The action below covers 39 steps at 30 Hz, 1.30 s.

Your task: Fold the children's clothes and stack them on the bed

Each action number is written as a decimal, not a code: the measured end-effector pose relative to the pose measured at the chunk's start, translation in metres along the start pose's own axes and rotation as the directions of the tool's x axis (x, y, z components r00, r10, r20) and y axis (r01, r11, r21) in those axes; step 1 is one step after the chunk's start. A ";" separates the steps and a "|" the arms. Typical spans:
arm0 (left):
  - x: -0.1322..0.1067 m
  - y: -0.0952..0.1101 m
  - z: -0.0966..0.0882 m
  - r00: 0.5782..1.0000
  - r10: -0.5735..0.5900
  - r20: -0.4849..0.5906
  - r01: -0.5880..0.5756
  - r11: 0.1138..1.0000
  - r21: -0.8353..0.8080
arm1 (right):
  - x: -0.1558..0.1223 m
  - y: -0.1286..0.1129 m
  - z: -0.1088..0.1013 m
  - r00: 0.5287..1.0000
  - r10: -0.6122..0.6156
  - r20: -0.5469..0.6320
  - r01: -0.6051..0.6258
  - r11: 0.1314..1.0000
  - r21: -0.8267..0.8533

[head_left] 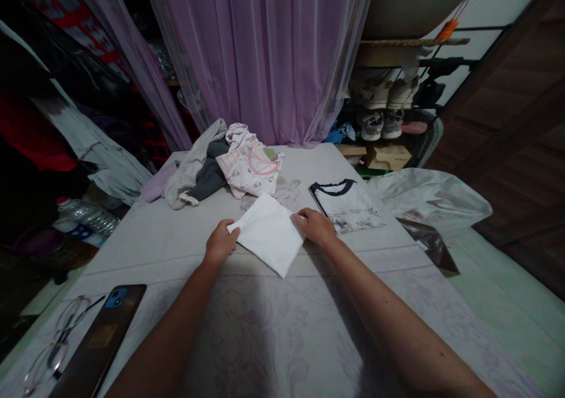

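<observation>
A folded white cloth (269,233) is held between my two hands over the middle of the table, turned so one corner points toward me. My left hand (220,242) pinches its left corner, thumb on top. On the opposite side, my right hand (315,225) grips the right edge with the fingers closed. Just beyond my right hand lies a folded white shirt (346,206) with a dark neckband and a grey print. Behind the cloth, a small white garment with pink trim (251,171) rests on a loose pile of clothes.
The pile includes a dark grey garment (210,174) and a beige one (189,168). A phone (103,333) and eyeglasses (55,348) lie at the table's near left. A purple curtain (265,56) hangs behind; a plastic bag (432,198) and shoes (382,109) are to the right.
</observation>
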<state>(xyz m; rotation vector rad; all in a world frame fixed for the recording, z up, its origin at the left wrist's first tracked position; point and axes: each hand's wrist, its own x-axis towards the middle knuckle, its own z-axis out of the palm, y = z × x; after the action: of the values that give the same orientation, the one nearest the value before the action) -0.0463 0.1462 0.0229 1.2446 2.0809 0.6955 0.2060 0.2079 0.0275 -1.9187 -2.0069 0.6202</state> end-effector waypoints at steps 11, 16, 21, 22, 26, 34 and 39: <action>-0.032 0.020 0.019 0.804 0.592 0.049 -0.521 0.663 0.538 | -0.052 0.017 0.000 0.918 0.184 0.350 -0.394 0.326 0.859; -0.022 0.014 0.055 0.800 0.575 0.172 -0.579 0.665 0.471 | -0.064 -0.007 0.014 0.899 0.192 0.394 -0.411 0.057 0.910; -0.018 0.005 0.064 0.796 0.585 0.152 -0.582 0.674 0.455 | -0.059 -0.033 0.033 0.927 0.287 0.243 -0.293 0.145 0.945; -0.018 0.006 0.063 0.802 0.574 0.164 -0.579 0.682 0.447 | -0.057 -0.036 0.036 0.928 0.318 0.196 -0.263 0.184 0.947; -0.016 0.013 0.053 0.837 0.519 0.174 -0.546 0.768 0.335 | -0.044 -0.044 0.034 0.929 0.354 0.108 -0.209 0.258 0.943; -0.030 0.017 0.014 0.927 0.371 0.063 -0.310 0.847 -0.431 | -0.001 -0.079 -0.069 0.978 0.027 -0.208 0.119 0.745 0.657; -0.031 0.000 -0.012 0.981 0.102 0.163 0.059 0.648 -0.759 | -0.047 -0.124 -0.074 0.902 -0.406 -0.149 0.403 0.914 -0.047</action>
<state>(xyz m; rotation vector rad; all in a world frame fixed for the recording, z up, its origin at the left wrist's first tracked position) -0.0433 0.1165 0.0387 0.7857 1.3390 1.2460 0.1384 0.1666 0.1572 -1.4344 -2.2153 0.3354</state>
